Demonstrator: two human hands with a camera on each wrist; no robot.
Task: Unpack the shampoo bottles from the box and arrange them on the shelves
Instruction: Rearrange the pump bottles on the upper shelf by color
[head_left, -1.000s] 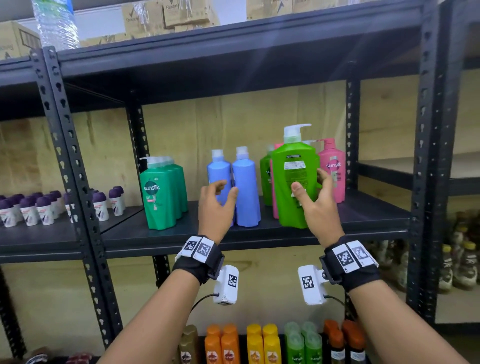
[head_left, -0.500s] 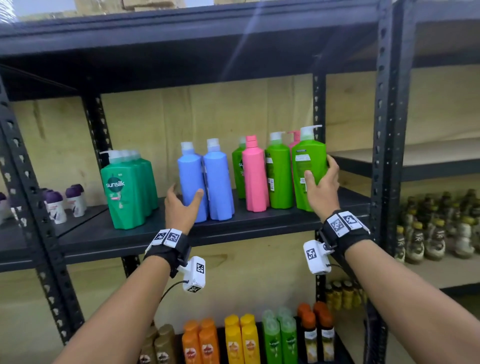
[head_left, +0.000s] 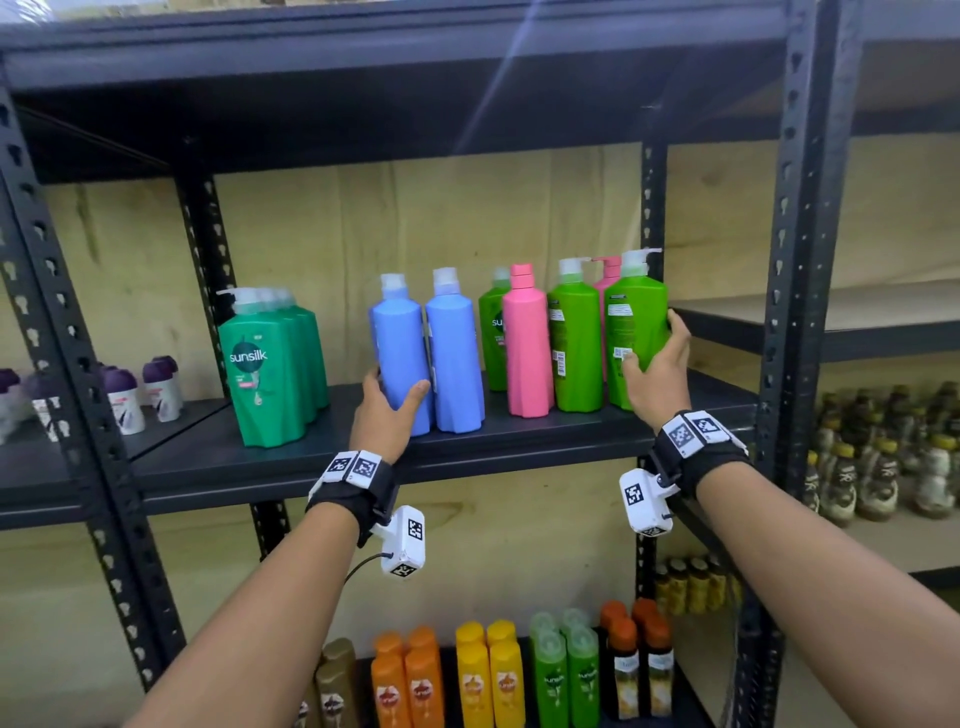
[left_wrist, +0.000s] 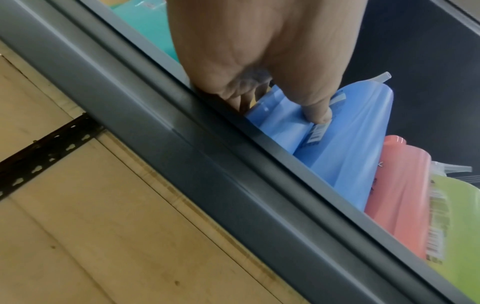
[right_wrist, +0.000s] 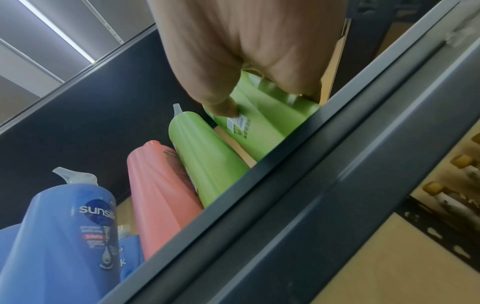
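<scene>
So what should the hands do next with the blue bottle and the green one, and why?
Probably let go of both. The left hand grips the blue bottle and the right hand grips the light green bottle. Both bottles look upright on the shelf, in line with the others.

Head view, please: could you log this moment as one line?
left hand: grips blue bottle | right hand: grips light green bottle | both bottles upright on shelf
</scene>
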